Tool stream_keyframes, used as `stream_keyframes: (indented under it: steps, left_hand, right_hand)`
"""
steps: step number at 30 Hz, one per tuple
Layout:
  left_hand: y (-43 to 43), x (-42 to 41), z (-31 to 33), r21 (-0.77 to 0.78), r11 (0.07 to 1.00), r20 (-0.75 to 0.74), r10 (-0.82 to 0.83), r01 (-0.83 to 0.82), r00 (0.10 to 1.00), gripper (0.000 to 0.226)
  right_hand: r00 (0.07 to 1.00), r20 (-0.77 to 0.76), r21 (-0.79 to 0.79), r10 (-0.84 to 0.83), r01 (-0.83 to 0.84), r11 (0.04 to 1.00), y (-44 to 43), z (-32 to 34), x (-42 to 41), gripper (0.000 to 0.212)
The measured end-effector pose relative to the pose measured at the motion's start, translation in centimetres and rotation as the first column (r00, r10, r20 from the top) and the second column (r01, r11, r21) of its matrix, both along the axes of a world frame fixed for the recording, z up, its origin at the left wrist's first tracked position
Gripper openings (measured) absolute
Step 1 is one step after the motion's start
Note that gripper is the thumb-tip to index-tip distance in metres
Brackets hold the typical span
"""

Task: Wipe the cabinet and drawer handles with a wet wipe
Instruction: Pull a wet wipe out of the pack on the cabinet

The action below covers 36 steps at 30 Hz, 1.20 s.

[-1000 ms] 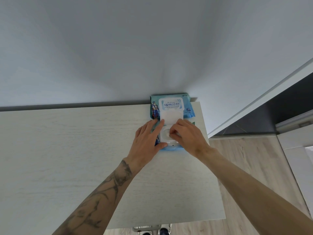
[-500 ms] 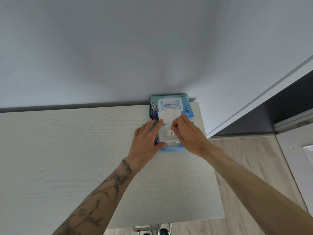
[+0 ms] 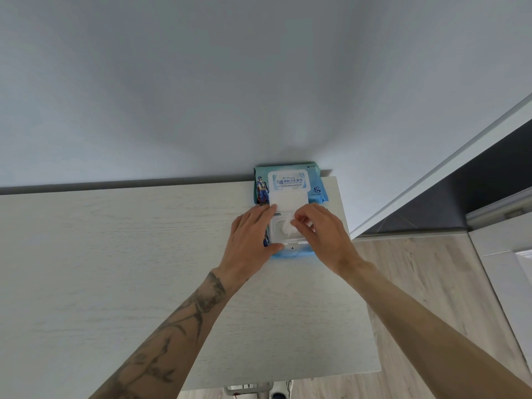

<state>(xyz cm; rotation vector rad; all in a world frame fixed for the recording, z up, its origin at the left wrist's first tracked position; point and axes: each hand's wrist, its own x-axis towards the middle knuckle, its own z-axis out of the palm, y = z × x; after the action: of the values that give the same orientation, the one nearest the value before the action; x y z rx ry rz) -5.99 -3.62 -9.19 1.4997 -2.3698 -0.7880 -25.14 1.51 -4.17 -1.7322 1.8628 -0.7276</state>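
Observation:
A blue pack of wet wipes point(image 3: 315, 191) lies at the far right corner of the pale wood cabinet top point(image 3: 129, 269), against the wall. Its white flip lid point(image 3: 288, 199) stands folded back. My left hand point(image 3: 252, 236) rests flat on the pack's left side, fingers straight, holding it down. My right hand point(image 3: 322, 233) pinches a white wet wipe point(image 3: 288, 226) that sticks up out of the dispenser opening. No cabinet or drawer handles are in view.
A grey-white wall rises directly behind the cabinet top. To the right runs a white door frame point(image 3: 446, 168) with a dark opening, above a light wood floor point(image 3: 431, 283). White furniture point(image 3: 506, 254) stands at the far right edge.
The right hand has flipped the lid back and now pinches a wipe pulled partly out of the opening. The left hand stayed on the pack.

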Motion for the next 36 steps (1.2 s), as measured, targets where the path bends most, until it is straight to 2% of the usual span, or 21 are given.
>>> stream_keyframes:
  steps: [8,15,17,20,23,26,27,31,36]
  left_hand:
    - [0.2,-0.5,0.9,0.060,0.998,-0.057,0.024,-0.021,0.998,0.097]
    - [0.9,-0.6,2.0,0.126,0.991,-0.124,0.054,-0.038,0.991,0.110]
    - [1.0,-0.6,2.1,0.135,0.990,-0.136,0.053,-0.034,0.989,0.111]
    - [1.4,-0.6,2.5,0.153,0.987,-0.162,0.080,-0.055,0.984,0.110]
    - [2.2,-0.5,2.6,0.150,0.985,-0.213,0.111,-0.079,0.971,0.091]
    - [2.8,-0.2,2.1,0.047,0.996,-0.210,0.078,-0.070,0.975,0.041]
    - [2.9,-0.2,2.0,0.037,0.997,-0.208,0.070,-0.064,0.976,0.031]
    - [3.2,-1.0,1.3,-0.005,0.995,-0.192,0.094,-0.097,0.977,0.014]
    - [3.6,-2.1,0.4,-0.025,0.989,-0.156,0.138,-0.144,0.978,0.039]
  right_hand:
    - [0.977,0.197,-0.160,-0.083,0.115,0.980,1.4,3.7,-0.8,0.008]
    - [0.877,0.409,-0.197,-0.251,0.354,0.914,3.3,7.4,-1.8,0.011]
    - [0.880,0.403,-0.209,-0.252,0.357,0.910,3.5,8.3,-2.0,0.021]
    - [0.889,0.383,-0.237,-0.251,0.357,0.904,3.1,8.8,-2.5,0.015]
    - [0.867,0.400,-0.255,-0.296,0.416,0.873,2.4,9.0,-3.1,0.009]
    - [0.840,0.433,-0.267,-0.328,0.467,0.843,2.0,9.5,-3.3,0.011]
    - [0.836,0.437,-0.272,-0.331,0.474,0.837,1.9,9.7,-3.2,0.014]
    - [0.832,0.443,-0.275,-0.334,0.481,0.833,2.1,10.2,-2.6,0.024]
    - [0.829,0.440,-0.218,-0.345,0.472,0.854,2.6,8.8,-2.6,0.011]
